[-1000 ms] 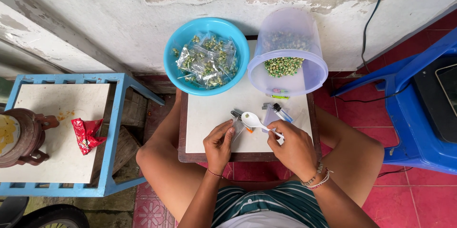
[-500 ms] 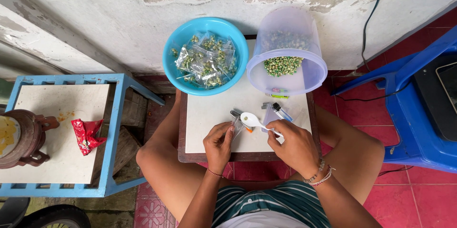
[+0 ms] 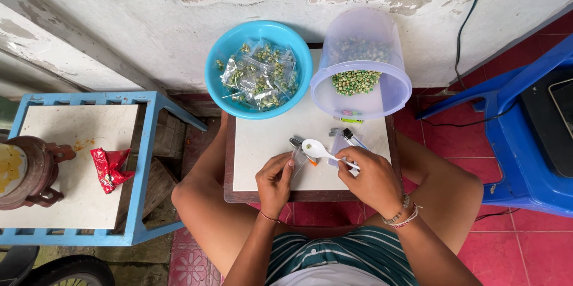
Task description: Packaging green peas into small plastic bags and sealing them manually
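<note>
Against a stained wall stands a small white counter. At its near edge the right hand is closed on a white spoon, its bowl over a small clear bag pinched by the left hand. Farther off, a blue bowl holds filled clear packets; right of it leans a clear tub of green peas. Far left, a red wrapper lies on a blue stand.
</note>
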